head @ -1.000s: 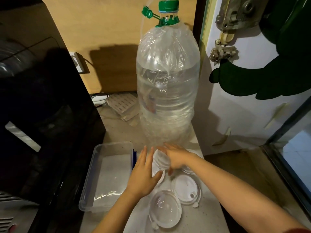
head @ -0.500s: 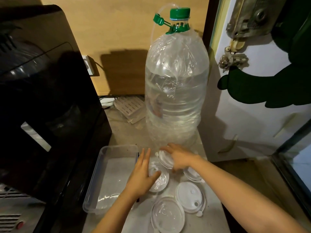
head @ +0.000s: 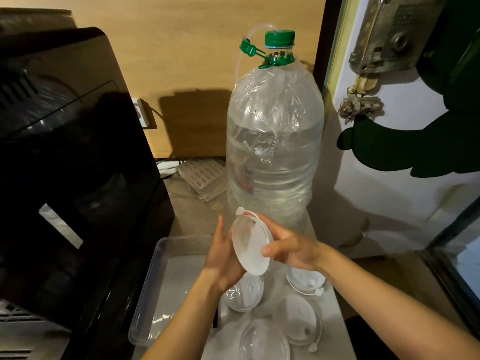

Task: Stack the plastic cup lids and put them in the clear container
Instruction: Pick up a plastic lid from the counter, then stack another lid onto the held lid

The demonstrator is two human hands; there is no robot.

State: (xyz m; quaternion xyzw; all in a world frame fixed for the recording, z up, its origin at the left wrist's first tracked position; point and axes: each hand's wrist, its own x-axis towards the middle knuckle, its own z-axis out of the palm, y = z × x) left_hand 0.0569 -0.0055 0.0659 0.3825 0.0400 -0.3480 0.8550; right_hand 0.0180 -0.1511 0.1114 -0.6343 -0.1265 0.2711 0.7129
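Both hands, left hand (head: pixel 223 258) and right hand (head: pixel 293 252), clasp one lid (head: pixel 250 246) tilted on edge above the bench, over the clear container (head: pixel 155 287)'s right rim, four lids (head: pixel 298 317) lying below.

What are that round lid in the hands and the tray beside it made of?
The held lid looks like thin frosted translucent plastic: milky, light glows through it. The clear container seems glossy transparent plastic: its floor shows through, and its rim catches highlights.
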